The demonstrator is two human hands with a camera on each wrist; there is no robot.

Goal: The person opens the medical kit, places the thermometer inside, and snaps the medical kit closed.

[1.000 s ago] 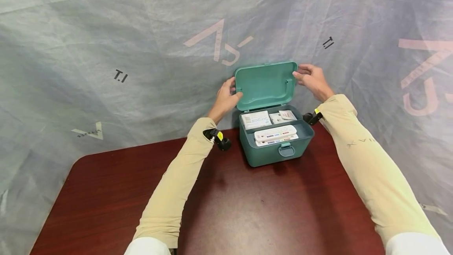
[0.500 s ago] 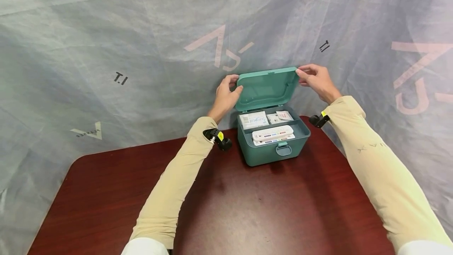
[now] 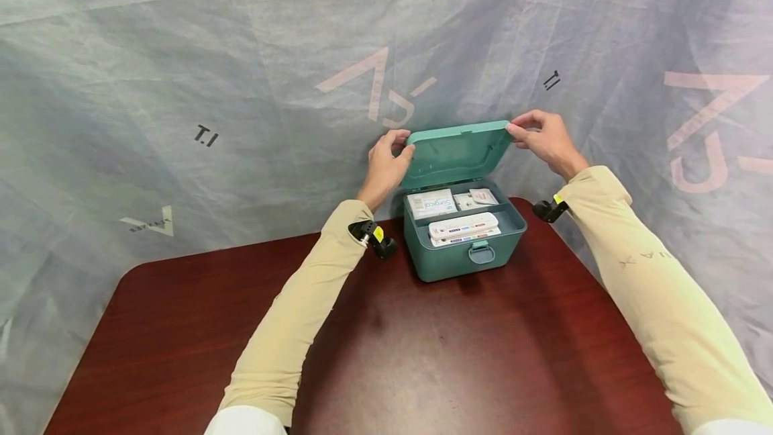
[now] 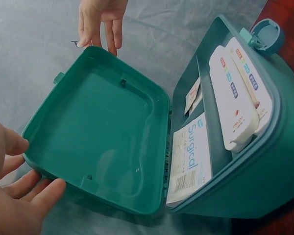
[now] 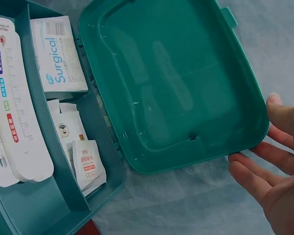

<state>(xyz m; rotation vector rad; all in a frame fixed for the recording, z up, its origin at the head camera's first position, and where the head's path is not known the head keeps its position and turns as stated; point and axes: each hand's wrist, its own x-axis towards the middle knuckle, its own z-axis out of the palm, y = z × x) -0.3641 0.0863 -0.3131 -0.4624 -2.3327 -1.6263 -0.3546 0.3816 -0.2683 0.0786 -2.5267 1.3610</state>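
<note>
A green plastic storage box stands on the table with its lid raised on the rear hinge and tilted a little forward. My left hand holds the lid's left corner between thumb and fingers. At the opposite corner, my right hand pinches the lid's edge. Inside the box, a white packet printed "Surgical" lies in the rear section beside small white sachets. White flat cases with coloured labels fill part of the front section. A round latch hangs on the box's front.
The dark red wooden table extends in front of the box and to its left. A grey fabric sheet with printed letters hangs close behind the box and around the table's sides.
The lid has tipped forward from nearly upright, with both hands holding its corners. The right hand has shifted slightly rightward in view, and the box appears slightly further left.
</note>
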